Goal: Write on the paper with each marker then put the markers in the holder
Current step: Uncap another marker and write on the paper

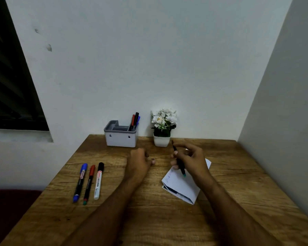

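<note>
The right hand grips a dark marker, green end down over the folded paper. The left hand is loosely curled, seemingly empty. Three markers lie left; the holder stands by the wall with pens inside.

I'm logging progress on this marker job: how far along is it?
Three pens already stand in the holder, and faint marks show on the paper. The right hand holds a dark marker over it. Three markers still lie on the table, unused.
</note>
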The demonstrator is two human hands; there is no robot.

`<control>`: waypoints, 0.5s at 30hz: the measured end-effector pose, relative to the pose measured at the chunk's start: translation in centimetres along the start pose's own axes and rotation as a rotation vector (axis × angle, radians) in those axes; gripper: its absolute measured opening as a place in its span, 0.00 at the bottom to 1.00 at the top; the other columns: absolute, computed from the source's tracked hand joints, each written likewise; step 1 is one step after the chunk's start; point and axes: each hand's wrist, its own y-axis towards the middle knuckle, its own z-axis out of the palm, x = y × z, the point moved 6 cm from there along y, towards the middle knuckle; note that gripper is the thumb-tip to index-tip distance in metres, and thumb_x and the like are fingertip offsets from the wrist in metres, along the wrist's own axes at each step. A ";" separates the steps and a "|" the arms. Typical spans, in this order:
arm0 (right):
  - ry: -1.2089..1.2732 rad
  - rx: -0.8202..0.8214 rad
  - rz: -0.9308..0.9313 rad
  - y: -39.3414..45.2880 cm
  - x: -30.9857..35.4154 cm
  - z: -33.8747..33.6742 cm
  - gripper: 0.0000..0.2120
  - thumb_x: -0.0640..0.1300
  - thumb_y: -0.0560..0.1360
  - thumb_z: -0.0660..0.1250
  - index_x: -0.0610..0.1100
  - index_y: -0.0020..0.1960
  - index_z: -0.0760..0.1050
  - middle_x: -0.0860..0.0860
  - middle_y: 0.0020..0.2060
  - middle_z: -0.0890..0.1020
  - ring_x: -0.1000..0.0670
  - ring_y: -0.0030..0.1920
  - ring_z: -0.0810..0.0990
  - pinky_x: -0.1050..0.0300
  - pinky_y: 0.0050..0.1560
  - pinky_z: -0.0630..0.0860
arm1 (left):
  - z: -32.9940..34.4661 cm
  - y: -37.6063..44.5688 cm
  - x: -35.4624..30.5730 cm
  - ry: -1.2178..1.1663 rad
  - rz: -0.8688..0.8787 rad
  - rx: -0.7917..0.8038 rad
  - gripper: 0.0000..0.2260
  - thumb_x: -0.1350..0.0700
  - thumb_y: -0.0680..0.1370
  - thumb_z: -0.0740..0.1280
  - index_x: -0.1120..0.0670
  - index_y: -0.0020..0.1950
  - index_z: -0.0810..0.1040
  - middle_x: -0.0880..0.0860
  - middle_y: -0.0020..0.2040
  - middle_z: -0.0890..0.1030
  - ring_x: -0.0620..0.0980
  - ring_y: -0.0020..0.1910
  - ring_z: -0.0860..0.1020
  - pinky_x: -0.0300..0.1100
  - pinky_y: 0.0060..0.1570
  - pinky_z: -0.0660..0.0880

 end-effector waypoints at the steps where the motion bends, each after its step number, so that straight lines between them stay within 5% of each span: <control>1: 0.046 0.008 0.002 0.1 0.0 -0.2 0.12 0.30 0.83 0.63 0.41 0.58 0.82 0.36 0.43 0.86 0.40 0.38 0.86 0.50 0.38 0.84 | -0.1 -0.2 -0.3 0.013 0.025 -0.016 0.13 0.48 0.69 0.78 0.53 0.47 0.81 0.48 0.42 0.81 0.45 0.42 0.79 0.43 0.44 0.79; 7: 0.373 -0.019 0.059 0.6 0.0 -2.2 0.12 0.26 0.81 0.61 0.35 0.61 0.77 0.37 0.50 0.88 0.41 0.50 0.89 0.53 0.49 0.87 | 1.0 -1.9 -4.3 -0.057 0.367 0.038 0.06 0.53 0.74 0.73 0.53 0.49 0.85 0.46 0.45 0.85 0.40 0.42 0.79 0.40 0.46 0.79; 12: 0.335 -0.176 0.054 0.5 -0.2 -4.9 0.07 0.34 0.81 0.68 0.38 0.57 0.82 0.41 0.44 0.88 0.48 0.35 0.85 0.58 0.32 0.81 | 2.5 -3.0 -5.6 -0.045 0.471 0.190 0.11 0.53 0.73 0.74 0.52 0.54 0.84 0.46 0.49 0.83 0.41 0.46 0.79 0.38 0.48 0.78; 15: 0.212 -0.185 0.020 0.5 -0.6 -5.8 0.08 0.40 0.80 0.71 0.34 0.53 0.84 0.39 0.42 0.87 0.48 0.33 0.80 0.58 0.29 0.76 | 3.2 -3.2 -5.3 -0.016 0.475 0.235 0.13 0.52 0.72 0.76 0.51 0.56 0.84 0.45 0.52 0.81 0.43 0.49 0.78 0.37 0.48 0.76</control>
